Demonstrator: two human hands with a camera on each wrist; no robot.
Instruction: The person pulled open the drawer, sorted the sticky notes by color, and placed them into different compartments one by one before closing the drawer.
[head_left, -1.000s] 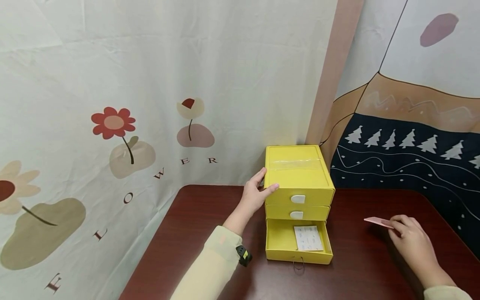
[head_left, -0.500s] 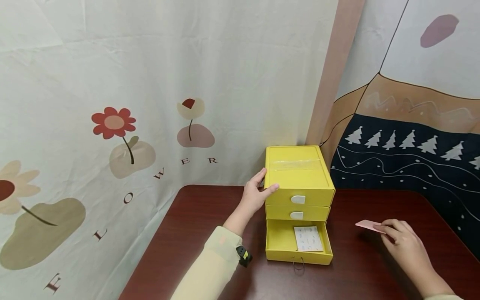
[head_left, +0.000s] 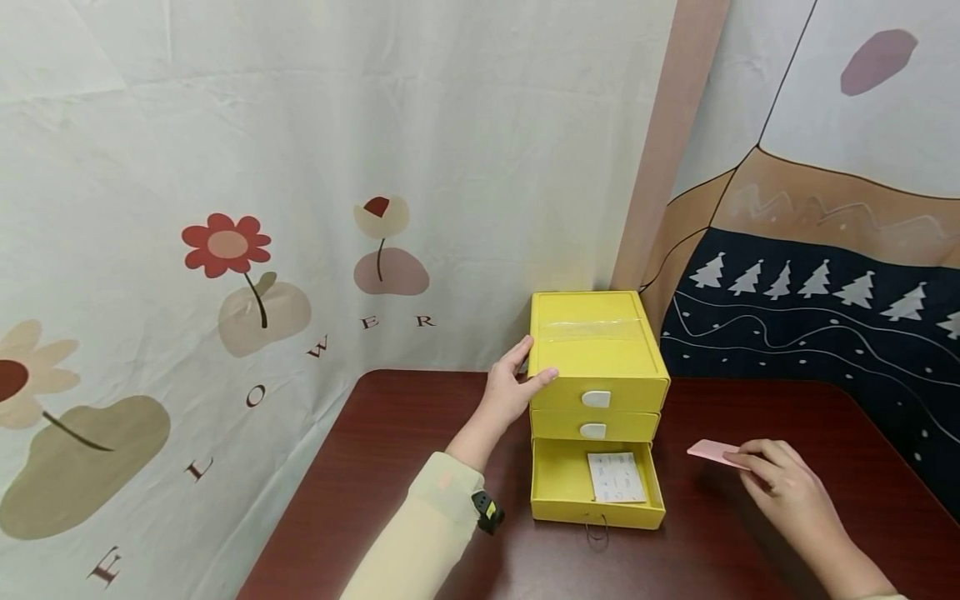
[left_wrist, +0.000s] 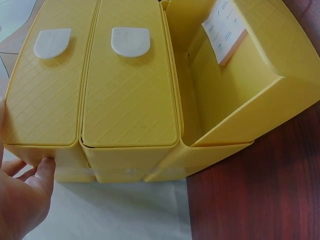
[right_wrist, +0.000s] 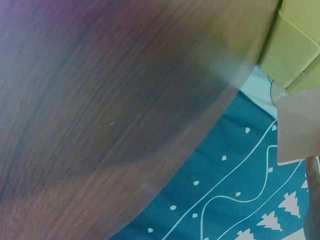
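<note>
A yellow three-drawer desktop organizer (head_left: 600,333) stands on the table, its bottom drawer (head_left: 558,471) pulled out. In that drawer lies a small pad with a white printed face (head_left: 617,477); the left wrist view shows its thick pinkish edge. My left hand (head_left: 510,387) rests against the organizer's upper left side, fingers extended and thumb near the front top edge. To the right of the drawer, my right hand (head_left: 783,483) pinches a thin pink sticky note pad (head_left: 712,452) above the table. In the right wrist view only a finger (right_wrist: 313,190) and part of the pad (right_wrist: 299,127) show.
The upper two drawers are closed, with white tabs (head_left: 596,398) on their fronts. A thin loop (head_left: 597,531) hangs at the bottom drawer's front. Dark red-brown table (head_left: 405,467) surrounds the organizer; printed curtains (head_left: 465,167) hang behind.
My right hand has moved left toward the open drawer, carrying the pink sticky note pad. The left hand and the organizer have stayed in place.
</note>
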